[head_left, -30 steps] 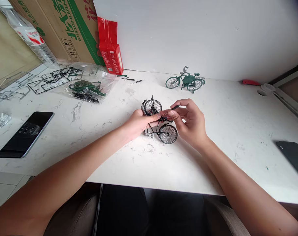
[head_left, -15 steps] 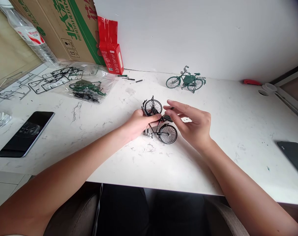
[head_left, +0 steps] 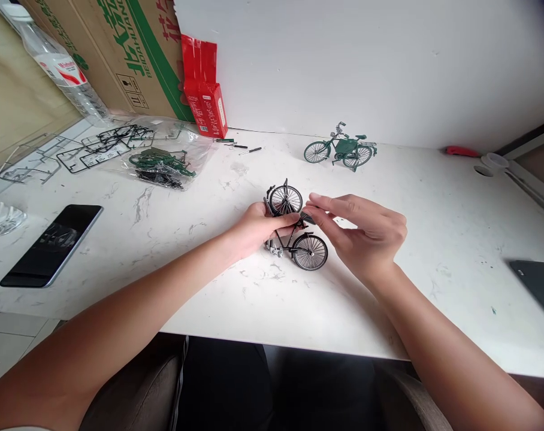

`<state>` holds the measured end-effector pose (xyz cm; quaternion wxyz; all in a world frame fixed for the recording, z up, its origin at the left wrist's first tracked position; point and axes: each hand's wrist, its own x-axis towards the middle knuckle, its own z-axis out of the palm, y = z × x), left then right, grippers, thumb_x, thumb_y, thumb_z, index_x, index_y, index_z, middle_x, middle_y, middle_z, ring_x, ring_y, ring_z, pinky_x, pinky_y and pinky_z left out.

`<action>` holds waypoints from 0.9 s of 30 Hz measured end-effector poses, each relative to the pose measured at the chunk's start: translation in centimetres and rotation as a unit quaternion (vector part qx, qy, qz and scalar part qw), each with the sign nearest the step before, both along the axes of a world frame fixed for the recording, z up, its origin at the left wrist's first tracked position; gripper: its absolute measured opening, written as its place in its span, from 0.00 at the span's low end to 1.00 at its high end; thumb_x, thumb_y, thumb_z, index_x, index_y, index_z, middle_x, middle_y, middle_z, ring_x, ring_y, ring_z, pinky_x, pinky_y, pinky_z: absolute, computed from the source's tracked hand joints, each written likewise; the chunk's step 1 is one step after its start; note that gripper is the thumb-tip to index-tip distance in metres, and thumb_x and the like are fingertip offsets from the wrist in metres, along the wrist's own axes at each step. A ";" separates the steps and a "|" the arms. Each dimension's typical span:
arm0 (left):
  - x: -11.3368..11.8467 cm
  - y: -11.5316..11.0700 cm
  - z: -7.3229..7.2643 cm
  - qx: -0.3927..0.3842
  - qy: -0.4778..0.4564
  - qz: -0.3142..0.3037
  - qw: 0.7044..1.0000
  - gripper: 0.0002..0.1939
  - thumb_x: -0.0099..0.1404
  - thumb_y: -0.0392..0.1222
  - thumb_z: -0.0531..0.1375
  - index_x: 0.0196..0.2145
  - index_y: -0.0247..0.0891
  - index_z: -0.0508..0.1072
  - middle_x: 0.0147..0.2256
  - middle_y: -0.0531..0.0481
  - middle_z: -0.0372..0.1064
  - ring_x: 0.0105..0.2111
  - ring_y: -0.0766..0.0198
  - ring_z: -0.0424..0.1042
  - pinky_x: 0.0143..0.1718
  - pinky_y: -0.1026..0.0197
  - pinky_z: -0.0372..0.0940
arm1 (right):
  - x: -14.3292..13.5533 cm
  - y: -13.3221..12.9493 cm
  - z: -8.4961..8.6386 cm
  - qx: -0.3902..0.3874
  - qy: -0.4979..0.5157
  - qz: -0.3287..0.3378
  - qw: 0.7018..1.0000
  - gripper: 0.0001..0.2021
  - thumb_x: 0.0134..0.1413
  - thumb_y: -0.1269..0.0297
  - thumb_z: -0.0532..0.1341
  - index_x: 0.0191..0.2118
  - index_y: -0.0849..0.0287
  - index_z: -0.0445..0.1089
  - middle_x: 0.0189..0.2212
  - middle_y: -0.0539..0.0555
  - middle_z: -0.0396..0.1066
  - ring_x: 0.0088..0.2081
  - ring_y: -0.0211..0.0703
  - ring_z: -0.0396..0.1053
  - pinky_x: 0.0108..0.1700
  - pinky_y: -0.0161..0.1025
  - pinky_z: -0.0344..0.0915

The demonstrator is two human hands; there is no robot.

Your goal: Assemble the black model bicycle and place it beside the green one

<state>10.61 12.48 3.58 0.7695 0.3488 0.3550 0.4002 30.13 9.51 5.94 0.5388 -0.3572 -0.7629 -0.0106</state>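
Note:
My left hand (head_left: 253, 232) is closed around the middle of a black model bicycle (head_left: 311, 252), thumb on top. The bicycle lies tilted on its side, one spoked wheel away from me and the other towards me. My right hand (head_left: 364, 227) has its thumb and index finger pinched together at the bicycle's right side, beside a small dark flat piece (head_left: 308, 217). What sits between those fingertips is mostly hidden, so I cannot name it. Farther back, a green model bicycle (head_left: 345, 146) stands upright on the white table (head_left: 218, 293).
Small screwdrivers (head_left: 250, 151) lie near a red packet (head_left: 205, 102). To the left are a plastic bag of green and black parts (head_left: 162, 164), black part frames (head_left: 81, 152), a bottle (head_left: 68, 72) and a phone (head_left: 51, 245). A dark flat object (head_left: 539, 287) is at right.
My right hand's fingers have closed into a tighter pinch, and its knuckles have shifted right. The left hand keeps its hold on the bicycle. The whole view has shifted slightly.

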 end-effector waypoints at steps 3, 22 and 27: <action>0.0 -0.1 0.0 -0.002 0.002 -0.007 1.000 0.12 0.64 0.35 0.76 0.44 0.31 0.84 0.47 0.40 0.84 0.46 0.57 0.84 0.63 0.46 0.74 | 0.3 0.3 0.0 -0.012 -0.024 0.019 0.999 0.10 0.66 0.66 0.73 0.49 0.43 0.86 0.38 0.50 0.87 0.36 0.50 0.86 0.36 0.48 0.85; 0.1 0.4 -0.9 0.012 -0.005 -0.002 1.000 0.15 0.60 0.37 0.78 0.43 0.29 0.84 0.47 0.38 0.84 0.45 0.57 0.83 0.61 0.47 0.75 | -0.2 -0.1 0.8 -0.045 0.018 0.006 0.999 0.04 0.62 0.65 0.76 0.38 0.50 0.83 0.32 0.50 0.84 0.30 0.46 0.82 0.30 0.43 0.80; 0.0 0.3 -0.7 0.019 -0.002 0.017 1.000 0.18 0.57 0.39 0.81 0.42 0.31 0.84 0.45 0.41 0.84 0.45 0.57 0.82 0.61 0.47 0.74 | 0.1 0.4 0.8 -0.023 -0.033 0.037 0.998 0.05 0.66 0.66 0.73 0.44 0.47 0.85 0.35 0.51 0.85 0.33 0.47 0.84 0.34 0.46 0.83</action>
